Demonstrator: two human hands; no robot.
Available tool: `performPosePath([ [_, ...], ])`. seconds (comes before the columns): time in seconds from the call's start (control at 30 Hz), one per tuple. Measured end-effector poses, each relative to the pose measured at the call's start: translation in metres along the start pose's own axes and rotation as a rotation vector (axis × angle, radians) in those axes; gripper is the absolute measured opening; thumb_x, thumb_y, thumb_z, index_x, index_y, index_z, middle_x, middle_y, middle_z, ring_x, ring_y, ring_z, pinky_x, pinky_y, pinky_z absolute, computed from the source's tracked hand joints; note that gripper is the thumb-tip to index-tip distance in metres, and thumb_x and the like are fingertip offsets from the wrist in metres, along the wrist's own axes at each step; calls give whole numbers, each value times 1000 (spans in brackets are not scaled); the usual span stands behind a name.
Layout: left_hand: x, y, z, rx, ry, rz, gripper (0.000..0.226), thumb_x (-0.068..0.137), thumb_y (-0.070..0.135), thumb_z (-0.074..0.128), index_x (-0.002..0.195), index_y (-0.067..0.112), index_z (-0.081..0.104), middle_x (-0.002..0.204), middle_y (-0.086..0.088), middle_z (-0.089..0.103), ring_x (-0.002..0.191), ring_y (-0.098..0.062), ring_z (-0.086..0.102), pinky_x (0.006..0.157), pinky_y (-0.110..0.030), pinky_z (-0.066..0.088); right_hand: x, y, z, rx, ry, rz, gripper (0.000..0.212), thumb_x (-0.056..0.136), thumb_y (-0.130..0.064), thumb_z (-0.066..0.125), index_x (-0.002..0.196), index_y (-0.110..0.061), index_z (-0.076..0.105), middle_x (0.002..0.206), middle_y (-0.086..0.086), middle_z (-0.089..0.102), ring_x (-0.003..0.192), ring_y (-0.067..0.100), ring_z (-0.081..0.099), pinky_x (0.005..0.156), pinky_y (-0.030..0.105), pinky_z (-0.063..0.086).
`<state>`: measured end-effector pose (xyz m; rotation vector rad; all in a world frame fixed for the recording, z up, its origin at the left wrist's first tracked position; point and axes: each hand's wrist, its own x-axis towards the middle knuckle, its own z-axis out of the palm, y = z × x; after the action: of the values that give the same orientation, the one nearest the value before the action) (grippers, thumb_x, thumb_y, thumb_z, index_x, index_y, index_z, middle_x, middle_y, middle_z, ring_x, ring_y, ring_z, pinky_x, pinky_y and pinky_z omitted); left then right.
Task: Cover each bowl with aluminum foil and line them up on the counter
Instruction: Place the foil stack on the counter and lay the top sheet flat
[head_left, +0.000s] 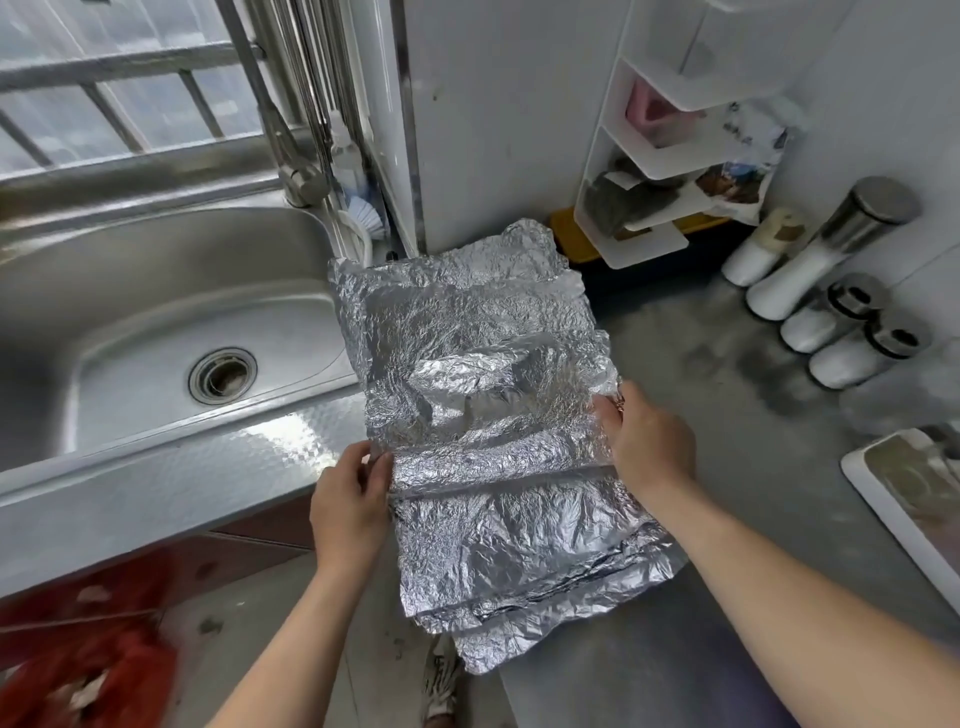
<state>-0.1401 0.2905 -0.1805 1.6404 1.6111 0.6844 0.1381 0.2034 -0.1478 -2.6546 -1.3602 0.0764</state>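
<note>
A large crumpled sheet of aluminum foil lies spread over the counter between the sink and the shakers, its near end hanging past the counter edge. My left hand pinches the foil's left edge. My right hand grips its right edge, fingers tucked under the sheet. A raised hump shows near the foil's middle; whatever lies under it is hidden. No bowl is visible.
A steel sink with a tap lies to the left. Several white shakers with metal caps stand at the right wall, below a white corner shelf. A white tray sits at the right edge.
</note>
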Motion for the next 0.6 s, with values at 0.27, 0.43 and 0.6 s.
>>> performPosePath([
  [0.27, 3, -10, -4, -3, 6, -41, 31, 90, 22, 69, 120, 17, 60, 72, 0, 59, 70, -24, 58, 62, -36, 40, 1, 2, 27, -56, -45, -13, 41, 101, -49, 32, 96, -12, 50, 74, 7, 68, 62, 30, 64, 50, 30, 38],
  [0.43, -5, 32, -3, 265, 211, 535, 35, 78, 0, 74, 112, 5, 67, 92, -13, 62, 85, -28, 55, 69, -33, 44, 4, -1, 25, -90, -40, -21, 41, 101, -47, 31, 98, -10, 50, 77, 9, 69, 65, 31, 65, 51, 30, 36],
  [0.6, -5, 55, 51, 715, -350, 664, 61, 99, 57, 27, 154, 32, 17, 163, -7, 8, 150, -32, 7, 121, -51, 7, 3, -6, 23, -79, -79, 0, 40, 100, -48, 31, 100, -12, 49, 82, 8, 69, 69, 31, 64, 53, 31, 36],
])
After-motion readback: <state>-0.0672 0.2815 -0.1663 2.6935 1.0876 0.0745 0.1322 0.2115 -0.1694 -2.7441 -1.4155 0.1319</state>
